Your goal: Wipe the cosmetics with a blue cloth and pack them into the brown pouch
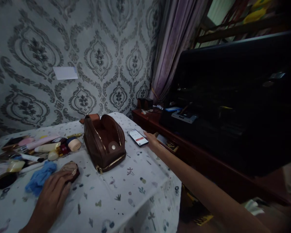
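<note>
Black phone [138, 138] at your right hand [151, 140], small case [72, 167] at your left

Your left hand [53, 185] lies over the case on the printed tablecloth [126, 194], fingers close together and touching it; whether they clamp it you cannot tell. Just beside them is a blue cloth [42, 176], with cosmetics [47, 147] spread beyond. Your right hand meets the phone near the tablecloth's right edge; its fingers are partly hidden, so you cannot tell whether they are clamped. Between your hands stands a brown bag [93, 149], upright and unzipped. Lettering: the phone's lit screen shows a red bar [139, 139], its text too small to read; marks on a dark red bottle [62, 149] are likewise illegible.
</note>
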Demonstrator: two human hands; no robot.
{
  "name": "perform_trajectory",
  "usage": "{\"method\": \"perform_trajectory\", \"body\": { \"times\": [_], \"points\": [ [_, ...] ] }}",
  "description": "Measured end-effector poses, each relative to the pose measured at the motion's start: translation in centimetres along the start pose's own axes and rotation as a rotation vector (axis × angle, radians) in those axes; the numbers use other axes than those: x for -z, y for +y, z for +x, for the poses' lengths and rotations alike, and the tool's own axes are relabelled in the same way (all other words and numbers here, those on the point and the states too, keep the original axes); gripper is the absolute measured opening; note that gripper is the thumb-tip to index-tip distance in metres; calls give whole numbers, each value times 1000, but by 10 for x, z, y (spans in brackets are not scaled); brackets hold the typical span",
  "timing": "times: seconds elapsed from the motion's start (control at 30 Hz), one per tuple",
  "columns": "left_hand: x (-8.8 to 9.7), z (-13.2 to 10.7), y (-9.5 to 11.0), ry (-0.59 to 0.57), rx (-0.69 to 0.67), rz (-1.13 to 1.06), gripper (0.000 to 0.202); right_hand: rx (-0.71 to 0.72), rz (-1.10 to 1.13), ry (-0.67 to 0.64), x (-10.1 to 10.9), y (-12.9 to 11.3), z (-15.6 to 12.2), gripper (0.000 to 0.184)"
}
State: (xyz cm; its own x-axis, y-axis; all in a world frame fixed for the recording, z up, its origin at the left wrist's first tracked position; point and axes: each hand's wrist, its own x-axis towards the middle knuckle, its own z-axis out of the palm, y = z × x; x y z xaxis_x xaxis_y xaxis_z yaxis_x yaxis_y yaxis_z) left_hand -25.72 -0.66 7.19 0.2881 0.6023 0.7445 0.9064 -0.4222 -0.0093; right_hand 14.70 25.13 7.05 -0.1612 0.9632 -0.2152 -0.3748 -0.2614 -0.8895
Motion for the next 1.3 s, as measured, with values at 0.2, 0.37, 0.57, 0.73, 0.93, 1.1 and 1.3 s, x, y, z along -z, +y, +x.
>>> {"method": "perform_trajectory", "body": {
  "times": [0.2, 0.37, 0.57, 0.73, 0.93, 1.1, 1.3],
  "points": [
    [1, -1, 0, 8, 14, -36, 20, 352, -644, 156, -5, 17, -28, 108],
    [0, -4, -1, -11, 39, -36, 21, 440, -948, 182, -10, 24, -31, 97],
    [-1, -4, -3, -15, 45, -46, 20, 492, -1113, 207, -5, 27, -17, 91],
    [1, -2, 1, -31, 77, -36, 19, 529, -1133, 193, -2, 30, -8, 88],
    [4, 0, 8, -38, 123, -46, 18, 624, -1178, 214, 10, 42, 4, 83],
    [8, 1, 11, -41, 147, -77, 19, 687, -1254, 239, 16, 46, 7, 77],
    [12, 1, 12, -57, 157, -105, 18, 697, -1299, 259, 18, 46, 10, 80]
  ]
}}
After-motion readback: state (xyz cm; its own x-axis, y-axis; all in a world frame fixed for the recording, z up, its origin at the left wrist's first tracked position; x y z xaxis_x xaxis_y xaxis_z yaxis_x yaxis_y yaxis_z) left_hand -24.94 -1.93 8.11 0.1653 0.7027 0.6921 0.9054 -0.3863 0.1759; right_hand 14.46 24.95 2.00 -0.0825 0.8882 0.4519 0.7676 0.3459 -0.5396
